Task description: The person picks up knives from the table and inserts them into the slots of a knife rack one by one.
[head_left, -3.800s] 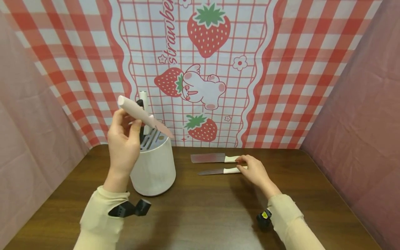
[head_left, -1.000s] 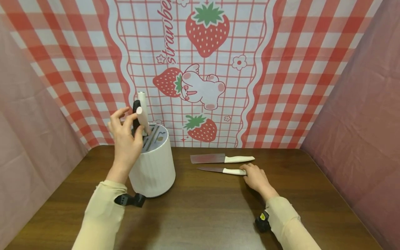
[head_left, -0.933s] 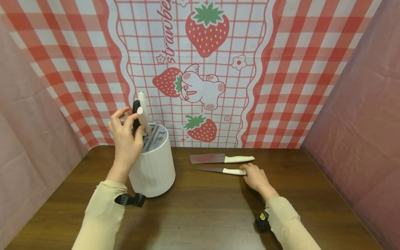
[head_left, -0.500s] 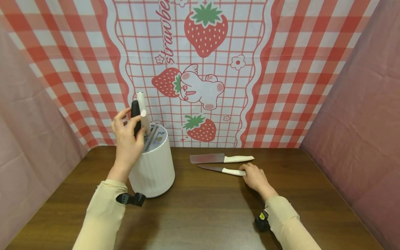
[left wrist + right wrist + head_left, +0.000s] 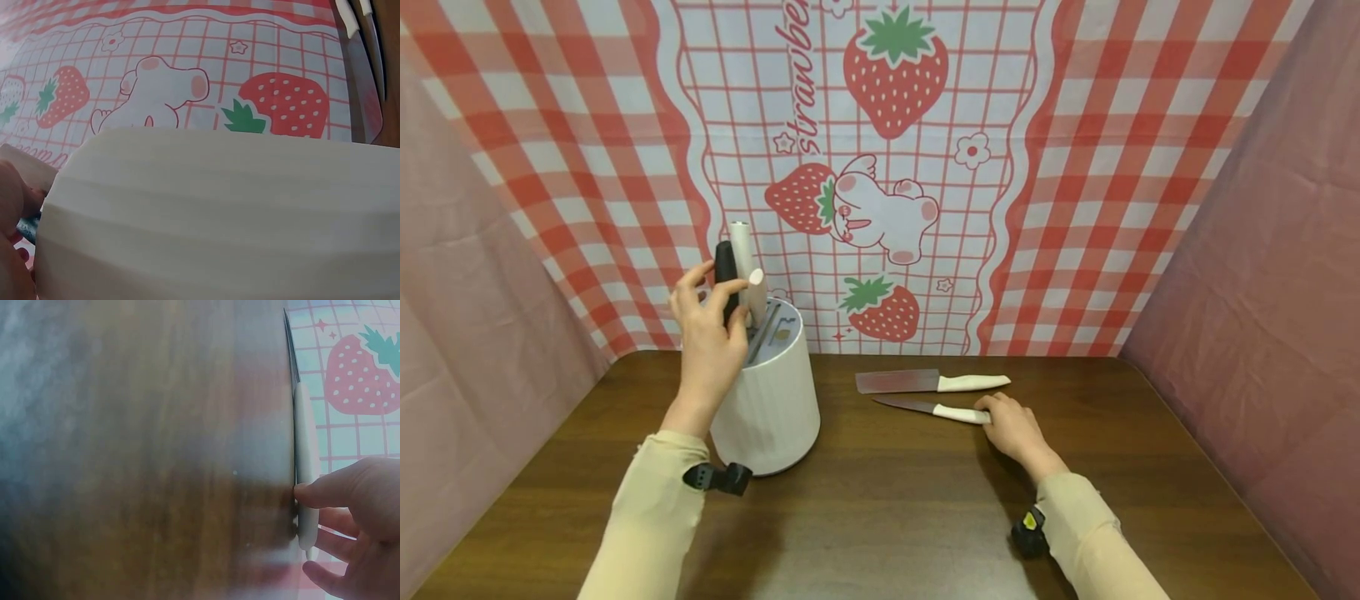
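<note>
At the white ribbed knife block (image 5: 767,417), my left hand (image 5: 706,346) holds a white-handled knife (image 5: 757,293) between index finger and thumb. Its handle stands nearly upright over the slotted top, its blade hidden. Behind the fingers rise a black handle (image 5: 726,271) and another white handle (image 5: 741,246). In the left wrist view the block wall (image 5: 219,212) covers most of the picture. My right hand (image 5: 1015,429) pinches the handle end of a small pointed knife (image 5: 953,412) lying on the table; the right wrist view shows the thumb against its white handle (image 5: 305,437).
A cleaver (image 5: 898,381) with a white handle lies just behind the small knife, blade to the left. The brown wooden table (image 5: 880,517) runs back to a strawberry-print cloth (image 5: 895,208). Pink curtains (image 5: 1240,292) hang at both sides.
The left hand's knife has gone from slanting above the block to nearly upright in its top. The right hand has drawn in to the small knife's handle end, and the knife has turned slightly.
</note>
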Available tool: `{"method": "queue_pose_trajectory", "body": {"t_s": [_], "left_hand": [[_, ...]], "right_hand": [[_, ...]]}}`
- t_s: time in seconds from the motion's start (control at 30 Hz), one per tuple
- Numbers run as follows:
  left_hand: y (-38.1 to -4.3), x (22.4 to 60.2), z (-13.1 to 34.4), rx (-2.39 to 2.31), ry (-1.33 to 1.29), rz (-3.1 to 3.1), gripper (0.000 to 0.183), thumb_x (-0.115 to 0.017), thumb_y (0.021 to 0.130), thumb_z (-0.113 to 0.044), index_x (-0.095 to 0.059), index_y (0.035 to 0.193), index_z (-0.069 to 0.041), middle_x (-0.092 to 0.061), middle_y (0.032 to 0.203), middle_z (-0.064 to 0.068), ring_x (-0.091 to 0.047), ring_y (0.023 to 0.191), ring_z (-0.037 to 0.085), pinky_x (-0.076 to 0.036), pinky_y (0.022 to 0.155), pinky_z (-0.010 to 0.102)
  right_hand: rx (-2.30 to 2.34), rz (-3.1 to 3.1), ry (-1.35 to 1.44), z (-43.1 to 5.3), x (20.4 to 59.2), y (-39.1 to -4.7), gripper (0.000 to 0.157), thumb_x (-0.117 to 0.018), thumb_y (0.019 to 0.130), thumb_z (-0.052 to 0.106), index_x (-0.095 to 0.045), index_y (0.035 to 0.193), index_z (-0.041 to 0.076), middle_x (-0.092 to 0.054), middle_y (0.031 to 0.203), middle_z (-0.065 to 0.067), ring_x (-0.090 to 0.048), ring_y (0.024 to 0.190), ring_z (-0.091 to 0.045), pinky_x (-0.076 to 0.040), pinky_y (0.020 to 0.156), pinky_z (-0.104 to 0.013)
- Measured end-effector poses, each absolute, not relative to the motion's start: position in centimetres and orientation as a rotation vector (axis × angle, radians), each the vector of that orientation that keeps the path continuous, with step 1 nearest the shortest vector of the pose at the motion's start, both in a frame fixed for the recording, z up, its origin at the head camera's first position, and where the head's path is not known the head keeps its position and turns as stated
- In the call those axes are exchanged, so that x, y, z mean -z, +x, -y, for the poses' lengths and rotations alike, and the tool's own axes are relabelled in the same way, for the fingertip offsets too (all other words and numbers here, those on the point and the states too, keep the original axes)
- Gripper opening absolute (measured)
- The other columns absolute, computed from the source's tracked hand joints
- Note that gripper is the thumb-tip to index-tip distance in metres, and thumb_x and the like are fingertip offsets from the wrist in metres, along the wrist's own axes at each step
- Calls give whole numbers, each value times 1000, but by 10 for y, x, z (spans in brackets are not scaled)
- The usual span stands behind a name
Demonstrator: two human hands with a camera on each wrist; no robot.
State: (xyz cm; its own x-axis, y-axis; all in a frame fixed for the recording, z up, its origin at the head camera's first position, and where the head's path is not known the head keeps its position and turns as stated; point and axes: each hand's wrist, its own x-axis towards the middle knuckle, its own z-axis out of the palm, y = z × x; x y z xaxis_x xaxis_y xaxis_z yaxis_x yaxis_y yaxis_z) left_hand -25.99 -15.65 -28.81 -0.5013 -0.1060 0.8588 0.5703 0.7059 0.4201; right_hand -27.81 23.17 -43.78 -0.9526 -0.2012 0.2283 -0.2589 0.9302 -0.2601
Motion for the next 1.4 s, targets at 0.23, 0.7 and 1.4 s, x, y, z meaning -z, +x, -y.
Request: {"method": "queue_pose_trajectory", "body": {"t_s": [0.23,0.7,1.4], "left_hand": [[-253,287,156,870,-360,1879,26,-55,79,11,-64,101,-1,-36,130,17,-31,117,31,-33,92,42],[-240,291,151,921,-375,1769,24,-64,76,7,-65,98,-3,-38,128,16,-32,118,29,-30,89,38],[-232,307,141,907,-423,1773,20,-63,78,3,-64,98,-1,-39,128,19,-35,116,31,-34,88,38]], "right_hand": [[-427,2869,355,-231,437,-278,24,-63,72,1,-64,96,5,-61,94,-13,-59,90,-35,-46,70,-52],[-490,2934,330,-230,432,-276,23,-64,73,1,-60,95,6,-61,93,-12,-59,90,-33,-45,71,-52],[-763,2862,465,-232,411,-264,26,-65,77,2,-57,102,2,-64,94,-13,-59,84,-28,-47,74,-45]]}}
